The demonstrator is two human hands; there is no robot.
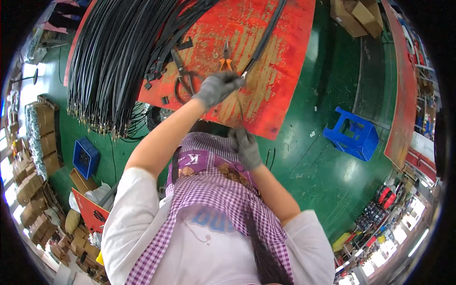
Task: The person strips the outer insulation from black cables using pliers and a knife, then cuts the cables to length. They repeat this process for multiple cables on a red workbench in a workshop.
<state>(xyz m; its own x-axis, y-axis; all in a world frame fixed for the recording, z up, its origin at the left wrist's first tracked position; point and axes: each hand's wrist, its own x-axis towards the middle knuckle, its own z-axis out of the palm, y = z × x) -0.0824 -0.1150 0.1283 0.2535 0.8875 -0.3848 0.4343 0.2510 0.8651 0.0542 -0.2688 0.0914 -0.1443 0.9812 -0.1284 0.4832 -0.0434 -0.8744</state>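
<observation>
My left hand [220, 88], in a grey glove, is closed at the near end of a black cable [266, 39]. A small silvery piece [244, 75] shows at its fingertips. That cable runs away from me across the worn red tabletop [297, 52]. Below it, near the table's front edge, my right hand [245, 148], also gloved in grey, is closed on a thin dark wire [241, 108] that stretches up toward the left hand. Pliers with orange handles [226, 61] lie just beyond my left hand. Black-handled scissors [183, 78] rest to its left.
A thick bundle of black cables [121, 57] covers the table's left side and hangs over the edge. Small black pieces [185, 44] are scattered beside it. A blue plastic stool [354, 134] stands on the green floor at right, and a blue crate [86, 157] at left.
</observation>
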